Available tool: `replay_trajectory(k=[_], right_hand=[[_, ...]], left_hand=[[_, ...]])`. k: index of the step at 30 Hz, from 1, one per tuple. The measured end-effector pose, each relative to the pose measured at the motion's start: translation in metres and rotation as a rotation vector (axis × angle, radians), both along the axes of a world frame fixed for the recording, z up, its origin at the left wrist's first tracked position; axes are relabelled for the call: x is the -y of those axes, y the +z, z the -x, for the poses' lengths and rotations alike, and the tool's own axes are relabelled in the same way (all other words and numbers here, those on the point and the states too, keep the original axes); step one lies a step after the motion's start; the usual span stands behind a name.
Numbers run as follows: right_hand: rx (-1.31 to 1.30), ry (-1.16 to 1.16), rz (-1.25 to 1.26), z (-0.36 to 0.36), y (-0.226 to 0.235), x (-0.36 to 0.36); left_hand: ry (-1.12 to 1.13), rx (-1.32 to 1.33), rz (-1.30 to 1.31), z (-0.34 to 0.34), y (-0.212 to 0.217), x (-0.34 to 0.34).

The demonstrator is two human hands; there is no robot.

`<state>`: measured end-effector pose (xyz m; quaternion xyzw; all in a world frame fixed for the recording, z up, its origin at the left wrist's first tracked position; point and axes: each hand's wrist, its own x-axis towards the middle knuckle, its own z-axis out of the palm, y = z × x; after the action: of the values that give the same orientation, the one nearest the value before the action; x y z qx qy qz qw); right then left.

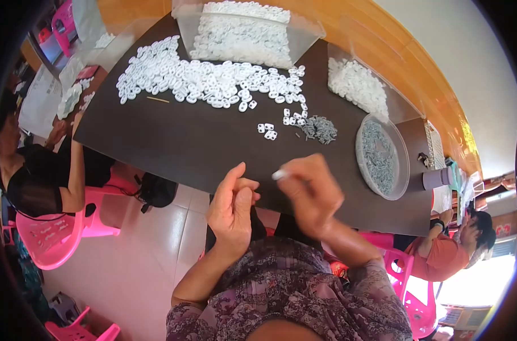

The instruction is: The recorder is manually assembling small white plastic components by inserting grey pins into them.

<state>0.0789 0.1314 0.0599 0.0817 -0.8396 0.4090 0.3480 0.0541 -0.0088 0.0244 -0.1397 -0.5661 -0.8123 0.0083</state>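
Observation:
In front of me, at the table's near edge, my right hand [315, 196] pinches a small white plastic piece [279, 174] between thumb and fingertips; the hand is slightly blurred. Close on its left, my left hand [231, 211] is half curled with the index finger raised and the thumb apart. Nothing shows in it, though its palm is partly hidden. Beyond the hands lie several loose white two-hole pieces [267, 131], more of them [294, 117] farther back, and a small heap of grey screws or pins [320, 129].
A wide spread of white two-hole pieces [207, 82] covers the far side of the dark table [156, 136]. Behind it stands a clear bin [241, 34]. At right are another clear bin [358, 85] and a round tub of grey screws [379, 159]. People sit at both sides.

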Motion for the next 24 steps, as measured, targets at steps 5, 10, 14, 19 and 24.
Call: replay_trajectory(k=[5, 10, 14, 19, 24], right_hand=[[-0.119, -0.375, -0.21, 0.026, 0.048, -0.093], [-0.074, -0.614, -0.281, 0.063, 0.078, -0.207], [0.06, -0.68, -0.293, 0.086, 0.072, -0.262], [0.279, -0.667, -0.426, 0.1, 0.069, -0.286], [0.325, -0.722, -0.514, 0.103, 0.081, -0.275]], left_hand=[[0.133, -0.301, 0.475, 0.045, -0.01, 0.007], [0.135, -0.649, 0.746, 0.093, -0.003, -0.025], [0.134, -0.789, 0.882, 0.115, -0.012, -0.045], [-0.001, -0.822, 1.071, 0.128, -0.016, -0.05], [-0.044, -0.742, 1.074, 0.133, -0.01, -0.046]])
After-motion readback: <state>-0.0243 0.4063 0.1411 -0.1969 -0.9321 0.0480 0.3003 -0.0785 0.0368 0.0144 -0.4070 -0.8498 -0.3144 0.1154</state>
